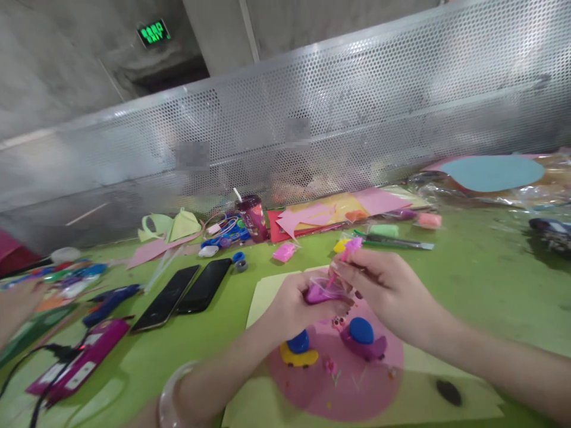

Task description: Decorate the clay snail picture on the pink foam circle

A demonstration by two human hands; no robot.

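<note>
My left hand (297, 306) is closed around a small clear cup of purple clay (322, 291), held above the table. My right hand (386, 285) pinches a thin pink tool (345, 255) whose lower end dips into that cup. Below both hands lies a pink paper disc (352, 386) on a pale yellow sheet (267, 291). On the disc stand two clay figures: a yellow one with a blue top (298, 351) and a purple one with a blue top (362, 339).
Two black phones (185, 294) lie left of the sheet, with a blue glue gun (109, 300) and a magenta device with cables (75, 365) further left. Coloured paper, clay lumps (284, 252), a utility knife (395, 241) and a drink carton (253, 217) lie along a perforated metal screen. Another person's hand (15, 306) shows at far left.
</note>
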